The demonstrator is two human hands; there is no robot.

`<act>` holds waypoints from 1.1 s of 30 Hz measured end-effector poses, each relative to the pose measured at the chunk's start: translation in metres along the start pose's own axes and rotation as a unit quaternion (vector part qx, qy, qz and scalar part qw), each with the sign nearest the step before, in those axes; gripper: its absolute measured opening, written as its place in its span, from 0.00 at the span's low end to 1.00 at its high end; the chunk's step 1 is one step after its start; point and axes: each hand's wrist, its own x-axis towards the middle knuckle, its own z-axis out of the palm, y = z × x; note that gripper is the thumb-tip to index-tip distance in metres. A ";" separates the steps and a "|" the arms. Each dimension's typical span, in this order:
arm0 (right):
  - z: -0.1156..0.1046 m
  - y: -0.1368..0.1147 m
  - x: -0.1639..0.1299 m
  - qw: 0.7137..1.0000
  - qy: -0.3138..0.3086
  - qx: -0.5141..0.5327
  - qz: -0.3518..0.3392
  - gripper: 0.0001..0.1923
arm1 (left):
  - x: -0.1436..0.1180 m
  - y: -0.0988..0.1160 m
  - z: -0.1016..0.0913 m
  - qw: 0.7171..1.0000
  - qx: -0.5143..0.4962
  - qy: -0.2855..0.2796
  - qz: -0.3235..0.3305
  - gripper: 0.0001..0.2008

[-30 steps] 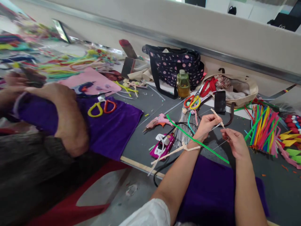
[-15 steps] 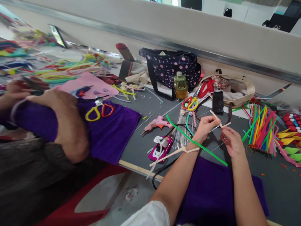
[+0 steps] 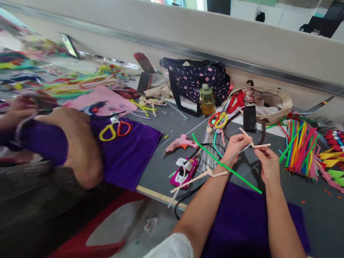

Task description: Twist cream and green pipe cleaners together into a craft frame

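Nowhere readable writing — cream pipe cleaner (image 3: 254,144).

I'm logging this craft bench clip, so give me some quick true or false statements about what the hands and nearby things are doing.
1. Both hands pinch a cream pipe cleaner above the table. True: left hand, right hand.
2. A green pipe cleaner lies slanting under the left wrist. True.
3. The pink glue gun is in the right hand. False: it lies on the grey table, left of both hands.
4. The black phone lies on the purple cloth. False: it lies farther back, by the beige bag.
5. The bottle of yellowish liquid stands upright before the polka-dot bag. True.
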 end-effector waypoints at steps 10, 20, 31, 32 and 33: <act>-0.004 -0.007 -0.006 0.979 -0.035 -0.158 -0.124 0.07 | -0.002 0.002 0.001 1.000 -0.004 0.005 -0.022 0.16; -0.006 -0.012 -0.005 0.997 -0.043 -0.068 -0.009 0.07 | -0.001 0.003 -0.001 0.999 -0.005 -0.002 -0.032 0.16; -0.007 -0.010 -0.001 0.940 -0.108 0.196 0.256 0.09 | -0.008 0.008 0.005 0.999 0.013 -0.042 -0.020 0.17; -0.008 -0.010 -0.001 0.937 -0.112 0.203 0.262 0.09 | -0.008 0.008 0.005 0.999 0.016 -0.046 -0.017 0.17; -0.008 -0.010 -0.001 0.934 -0.117 0.208 0.267 0.09 | -0.009 0.009 0.005 0.998 0.019 -0.050 -0.016 0.17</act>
